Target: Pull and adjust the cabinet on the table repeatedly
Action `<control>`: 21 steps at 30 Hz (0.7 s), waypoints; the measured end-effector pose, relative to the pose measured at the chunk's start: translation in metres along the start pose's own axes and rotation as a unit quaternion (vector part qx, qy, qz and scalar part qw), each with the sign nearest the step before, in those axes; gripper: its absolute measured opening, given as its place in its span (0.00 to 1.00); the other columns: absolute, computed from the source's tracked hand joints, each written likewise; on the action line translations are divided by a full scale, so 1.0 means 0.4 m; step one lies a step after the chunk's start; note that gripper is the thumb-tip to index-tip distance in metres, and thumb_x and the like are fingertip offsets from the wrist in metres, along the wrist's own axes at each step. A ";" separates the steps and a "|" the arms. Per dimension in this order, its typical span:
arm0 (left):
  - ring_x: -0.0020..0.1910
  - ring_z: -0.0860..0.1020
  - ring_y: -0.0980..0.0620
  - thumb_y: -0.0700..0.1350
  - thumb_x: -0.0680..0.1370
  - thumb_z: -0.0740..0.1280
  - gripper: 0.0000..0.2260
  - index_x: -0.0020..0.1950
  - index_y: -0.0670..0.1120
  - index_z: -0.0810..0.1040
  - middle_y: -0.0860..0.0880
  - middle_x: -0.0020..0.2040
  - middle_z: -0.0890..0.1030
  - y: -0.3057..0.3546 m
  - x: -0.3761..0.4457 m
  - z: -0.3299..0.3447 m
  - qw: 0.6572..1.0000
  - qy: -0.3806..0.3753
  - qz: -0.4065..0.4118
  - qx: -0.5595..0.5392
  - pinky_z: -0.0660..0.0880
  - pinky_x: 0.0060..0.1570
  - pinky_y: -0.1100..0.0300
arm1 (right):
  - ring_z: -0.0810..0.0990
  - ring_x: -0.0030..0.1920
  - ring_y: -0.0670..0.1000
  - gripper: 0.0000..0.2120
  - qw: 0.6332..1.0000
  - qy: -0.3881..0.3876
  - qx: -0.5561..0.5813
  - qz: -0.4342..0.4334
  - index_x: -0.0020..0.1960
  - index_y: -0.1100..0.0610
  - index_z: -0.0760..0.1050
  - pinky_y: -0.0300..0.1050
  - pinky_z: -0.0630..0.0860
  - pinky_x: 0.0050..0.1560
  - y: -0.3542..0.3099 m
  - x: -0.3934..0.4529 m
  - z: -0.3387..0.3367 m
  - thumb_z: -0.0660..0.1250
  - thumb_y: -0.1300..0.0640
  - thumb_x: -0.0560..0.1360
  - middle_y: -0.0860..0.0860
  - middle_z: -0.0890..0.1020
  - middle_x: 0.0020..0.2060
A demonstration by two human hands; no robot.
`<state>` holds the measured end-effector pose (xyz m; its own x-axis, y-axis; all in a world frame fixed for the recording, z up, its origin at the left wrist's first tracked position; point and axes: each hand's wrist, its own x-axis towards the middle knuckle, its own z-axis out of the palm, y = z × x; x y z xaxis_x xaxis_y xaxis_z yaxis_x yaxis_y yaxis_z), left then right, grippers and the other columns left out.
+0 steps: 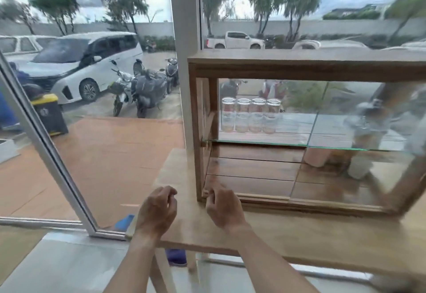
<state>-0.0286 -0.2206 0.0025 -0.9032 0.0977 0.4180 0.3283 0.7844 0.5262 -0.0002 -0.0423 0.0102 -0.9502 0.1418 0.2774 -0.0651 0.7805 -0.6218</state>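
I have both hands low over the near left end of the wooden desk (288,230), in front of a wood-framed glass cabinet (299,66) that stands on it. My right hand (224,209) is at the cabinet's lower left front corner, its fingers curled in a narrow grip with the fingertips (211,194) right at the bottom rail where the sliding glass door (249,170) begins; motion blur keeps me from telling whether they actually pinch the door's edge or only touch the frame. My left hand (158,209) hangs just to the left of that grip, apart from the cabinet, fingers loosely curled and holding nothing, above the bare desk edge. Up and to the right of the right hand's grip, inside the cabinet, a glass shelf (265,142) carries a row of four clear glass jars (251,116) standing upright and touching side by side at the shelf's left end. Farther right, behind the glass, there are a pale pinkish cup (315,157) and a whitish container (359,169), both too blurred to name more closely. Beyond my left hand, through the big window (92,85), I see a white van (87,62), a few parked motorcycles (140,89) and a black bin with a yellow lid (49,115) on the pavement outside.
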 end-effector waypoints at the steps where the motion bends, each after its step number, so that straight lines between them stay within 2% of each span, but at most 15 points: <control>1: 0.43 0.81 0.43 0.34 0.73 0.65 0.08 0.48 0.44 0.80 0.44 0.45 0.83 0.022 0.007 0.014 1.000 -0.006 0.011 0.000 0.79 0.46 0.47 | 0.80 0.46 0.61 0.07 1.000 0.007 -0.006 0.009 0.47 0.57 0.76 0.49 0.74 0.44 0.019 0.008 -0.015 0.59 0.62 0.73 0.58 0.82 0.45; 4: 0.42 0.80 0.45 0.36 0.74 0.64 0.07 0.48 0.45 0.80 0.45 0.44 0.82 0.075 0.019 0.049 0.999 -0.020 0.032 0.001 0.79 0.44 0.48 | 0.80 0.47 0.61 0.07 0.999 0.011 -0.023 0.033 0.47 0.58 0.75 0.49 0.74 0.45 0.063 0.021 -0.042 0.59 0.63 0.74 0.59 0.81 0.45; 7: 0.41 0.81 0.46 0.40 0.75 0.64 0.05 0.45 0.48 0.79 0.47 0.42 0.82 0.114 0.024 0.087 0.998 -0.043 0.042 0.000 0.78 0.41 0.53 | 0.80 0.50 0.61 0.09 0.998 0.018 -0.034 0.041 0.50 0.57 0.76 0.49 0.74 0.49 0.097 0.031 -0.054 0.58 0.63 0.74 0.58 0.81 0.49; 13: 0.48 0.82 0.46 0.44 0.77 0.63 0.10 0.55 0.49 0.80 0.47 0.50 0.85 0.165 0.025 0.152 0.997 -0.063 0.045 0.017 0.80 0.46 0.52 | 0.78 0.56 0.61 0.14 0.997 -0.010 -0.071 0.016 0.61 0.54 0.76 0.51 0.73 0.57 0.137 0.042 -0.051 0.57 0.61 0.79 0.55 0.80 0.56; 16: 0.50 0.82 0.44 0.49 0.80 0.60 0.11 0.58 0.51 0.78 0.46 0.50 0.85 0.178 0.032 0.170 0.995 -0.085 0.017 0.052 0.79 0.47 0.52 | 0.79 0.54 0.61 0.13 0.995 -0.027 -0.101 0.003 0.56 0.56 0.79 0.51 0.74 0.57 0.140 0.046 -0.049 0.57 0.61 0.80 0.56 0.79 0.52; 18: 0.48 0.82 0.44 0.52 0.80 0.58 0.11 0.52 0.51 0.78 0.47 0.48 0.85 0.182 0.035 0.178 0.992 -0.096 0.012 0.078 0.79 0.47 0.52 | 0.79 0.52 0.61 0.13 0.993 -0.038 -0.110 0.000 0.49 0.57 0.81 0.51 0.74 0.56 0.142 0.047 -0.048 0.57 0.62 0.79 0.56 0.79 0.49; 21: 0.46 0.81 0.46 0.52 0.80 0.59 0.11 0.46 0.49 0.77 0.48 0.45 0.85 0.184 0.040 0.184 0.991 -0.097 0.018 0.088 0.79 0.45 0.51 | 0.79 0.52 0.60 0.12 0.993 -0.040 -0.108 -0.001 0.48 0.59 0.80 0.50 0.74 0.54 0.143 0.055 -0.048 0.58 0.65 0.78 0.56 0.79 0.49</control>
<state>-0.0393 -0.1162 -0.0067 -0.9333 0.2313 0.2746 0.3244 0.8709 0.3692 -0.0191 0.0174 -0.0051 -0.9721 0.0980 0.2132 -0.0078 0.8946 -0.4467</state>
